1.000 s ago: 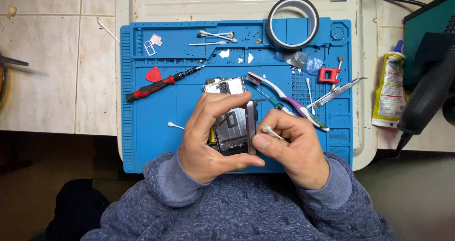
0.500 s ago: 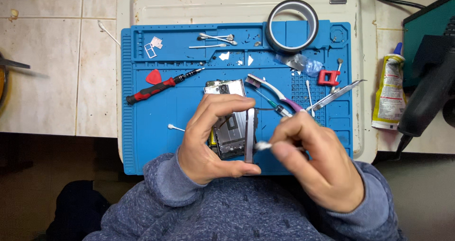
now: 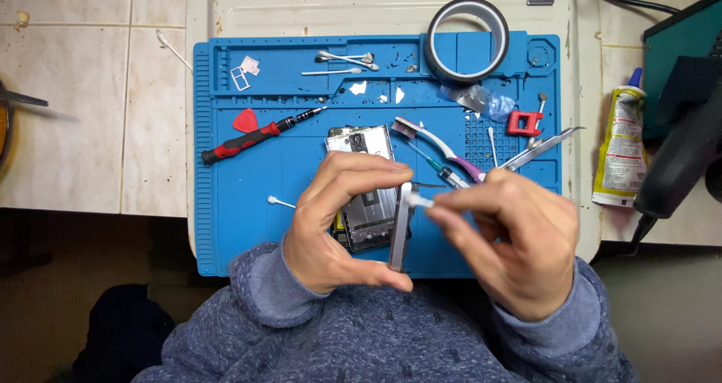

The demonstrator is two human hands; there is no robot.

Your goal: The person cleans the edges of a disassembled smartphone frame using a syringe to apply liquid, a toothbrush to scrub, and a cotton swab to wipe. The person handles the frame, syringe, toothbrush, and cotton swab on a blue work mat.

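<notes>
My left hand (image 3: pixel 338 221) holds a thin phone panel (image 3: pixel 401 229) on edge, thumb under it and fingers over its top. My right hand (image 3: pixel 508 240) pinches a white cotton swab (image 3: pixel 423 202) whose tip touches the panel's upper end. Behind the panel an opened phone body (image 3: pixel 366 183) lies flat on the blue work mat (image 3: pixel 248 195), partly covered by my left fingers.
On the mat lie a red-handled screwdriver (image 3: pixel 252 137), a red pick (image 3: pixel 244 120), a toothbrush (image 3: pixel 436 144), tweezers (image 3: pixel 541 146), a tape roll (image 3: pixel 466 38) and loose swabs (image 3: pixel 280 201). A glue tube (image 3: pixel 620 146) and a black tool (image 3: pixel 681 157) sit at the right.
My right hand has drawn away to the right and turned, keeping the swab's tip at the panel. The panel now stands more on edge, uncovering the phone body behind it.
</notes>
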